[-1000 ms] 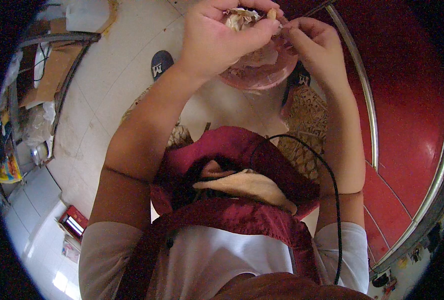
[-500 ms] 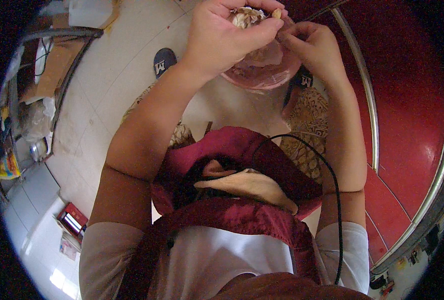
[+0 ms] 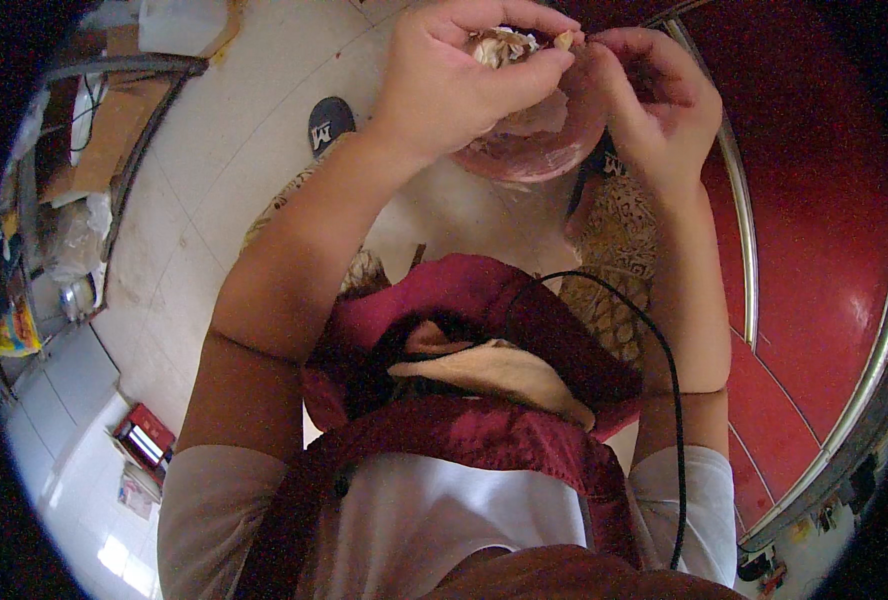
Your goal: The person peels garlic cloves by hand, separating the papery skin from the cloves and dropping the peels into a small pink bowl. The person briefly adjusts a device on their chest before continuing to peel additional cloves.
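Observation:
My left hand (image 3: 454, 85) pinches a small yellowish garlic clove (image 3: 563, 41) between thumb and forefinger. White and brown papery garlic skin (image 3: 504, 46) shows in the gap between its thumb and fingers; whether the hand holds it or it lies below, I cannot tell. My right hand (image 3: 664, 105) has its fingers curled, with the fingertips closed at the clove's right end. Under both hands is a pinkish see-through bowl (image 3: 539, 160), its far part hidden by them. Something pale and thin (image 3: 532, 118) is inside it.
Two dark slippers (image 3: 331, 127) stand on the pale tiled floor (image 3: 224, 190). Red cabinet fronts (image 3: 814, 300) with metal trim run along the right. A cluttered rack (image 3: 104, 140) is at the left. A black cable (image 3: 654, 325) crosses by my right forearm.
My right hand has risen slightly and turned, its wrist shifting right. My left hand, with the clove, has moved a little right and nearer. The bowl stays in nearly the same place.

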`<action>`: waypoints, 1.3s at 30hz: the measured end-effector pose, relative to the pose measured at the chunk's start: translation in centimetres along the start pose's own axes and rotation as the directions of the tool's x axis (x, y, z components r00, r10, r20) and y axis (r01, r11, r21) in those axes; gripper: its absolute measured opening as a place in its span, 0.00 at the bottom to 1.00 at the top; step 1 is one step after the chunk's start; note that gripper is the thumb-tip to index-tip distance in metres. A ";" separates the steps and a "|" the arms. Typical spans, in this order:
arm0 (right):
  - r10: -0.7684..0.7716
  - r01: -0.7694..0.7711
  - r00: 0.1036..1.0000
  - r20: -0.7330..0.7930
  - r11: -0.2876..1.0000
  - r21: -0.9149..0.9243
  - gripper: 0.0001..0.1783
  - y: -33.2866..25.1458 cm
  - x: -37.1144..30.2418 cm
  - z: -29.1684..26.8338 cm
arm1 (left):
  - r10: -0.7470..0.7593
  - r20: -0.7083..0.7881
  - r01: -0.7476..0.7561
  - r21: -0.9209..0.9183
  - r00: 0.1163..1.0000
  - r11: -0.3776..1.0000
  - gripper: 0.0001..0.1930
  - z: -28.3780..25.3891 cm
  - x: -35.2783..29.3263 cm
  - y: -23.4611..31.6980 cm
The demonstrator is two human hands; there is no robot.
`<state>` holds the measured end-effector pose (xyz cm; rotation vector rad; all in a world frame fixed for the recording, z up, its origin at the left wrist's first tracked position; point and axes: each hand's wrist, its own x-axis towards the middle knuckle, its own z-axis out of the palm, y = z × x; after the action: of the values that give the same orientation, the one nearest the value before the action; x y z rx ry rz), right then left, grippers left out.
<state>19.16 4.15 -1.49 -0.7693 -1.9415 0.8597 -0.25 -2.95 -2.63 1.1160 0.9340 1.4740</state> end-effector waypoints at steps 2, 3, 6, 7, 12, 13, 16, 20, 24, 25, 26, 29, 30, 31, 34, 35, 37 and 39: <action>-0.195 0.191 0.980 -0.032 0.977 -0.095 0.06 -1.1 0.3 0.2 | 0.132 0.021 -0.134 0.110 0.991 0.985 0.10 -0.2 0.2 -0.4; -0.260 0.256 0.965 -0.028 0.960 -0.111 0.07 -1.5 0.5 0.3 | 0.195 0.034 -0.198 0.164 0.980 0.966 0.10 -0.2 0.2 -0.5; -0.327 0.321 0.945 -0.020 0.935 -0.149 0.09 -1.8 0.7 0.3 | 0.203 0.012 -0.202 0.170 0.979 0.964 0.11 0.0 0.2 -0.6; -0.328 0.320 0.945 -0.020 0.933 -0.162 0.09 -1.8 0.7 0.2 | 0.214 0.012 -0.212 0.195 0.977 0.958 0.11 0.1 0.2 -0.5; -0.364 0.350 0.931 -0.032 0.913 -0.209 0.09 -1.9 0.9 0.2 | 0.294 0.050 -0.295 0.302 0.955 0.907 0.11 0.0 0.4 -0.3; -0.362 0.347 0.931 -0.035 0.913 -0.216 0.08 -1.9 0.9 0.2 | 0.328 0.064 -0.331 0.314 0.942 0.890 0.10 0.0 0.5 -0.3; -0.388 0.375 0.922 0.011 0.883 -0.284 0.08 -2.1 1.0 0.1 | 0.397 0.111 -0.404 0.426 0.911 0.809 0.10 0.1 0.8 0.0; -0.046 0.043 0.997 -0.054 0.998 -0.052 0.08 -1.0 0.0 0.6 | 0.414 0.130 -0.405 0.592 0.901 0.696 0.11 0.4 0.7 0.8; 0.038 -0.030 0.994 -0.098 0.996 0.089 0.07 -0.2 0.0 1.2 | 0.513 0.203 -0.492 0.693 0.834 0.527 0.11 0.3 1.2 1.2; 0.031 -0.022 0.995 -0.100 0.996 0.086 0.07 -0.2 0.1 1.2 | 0.541 0.218 -0.522 0.685 0.812 0.508 0.12 0.1 1.3 1.0; 0.053 -0.045 0.994 -0.100 0.995 0.084 0.07 -0.2 0.0 1.3 | 0.569 0.233 -0.551 0.677 0.789 0.487 0.12 -0.1 1.4 0.8; 0.126 -0.118 0.987 -0.100 0.989 0.086 0.07 -0.1 -0.3 1.1 | 0.553 0.257 -0.551 0.691 0.792 0.468 0.13 0.0 1.3 1.1; 0.153 -0.144 0.984 -0.096 0.985 0.093 0.07 -0.1 -0.3 0.9 | 0.532 0.261 -0.536 0.703 0.806 0.468 0.13 0.1 1.2 1.3; 0.180 -0.171 0.980 -0.091 0.980 0.100 0.07 -0.1 -0.3 0.8 | 0.561 0.259 -0.554 0.697 0.786 0.455 0.13 0.1 1.2 1.3; 0.171 -0.164 0.982 -0.086 0.983 0.078 0.07 -0.2 -0.4 0.8 | 0.601 0.250 -0.576 0.690 0.759 0.439 0.14 0.3 1.2 1.2; 0.138 -0.135 0.986 -0.096 0.990 0.038 0.07 -0.4 -0.3 0.9 | 0.586 0.245 -0.561 0.696 0.772 0.448 0.14 0.3 1.1 1.1; 0.072 -0.077 0.991 -0.110 0.996 -0.040 0.06 -0.7 -0.1 0.9 | 0.565 0.235 -0.541 0.702 0.791 0.464 0.13 0.4 0.9 1.2; 0.115 -0.117 0.987 -0.110 0.993 -0.004 0.06 -0.6 -0.3 0.9 | 0.557 0.228 -0.533 0.698 0.798 0.478 0.12 0.7 0.9 1.5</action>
<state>18.36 3.33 -1.48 -0.9241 -1.8202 0.8593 -0.05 -2.35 -0.86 2.1775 1.3361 1.6407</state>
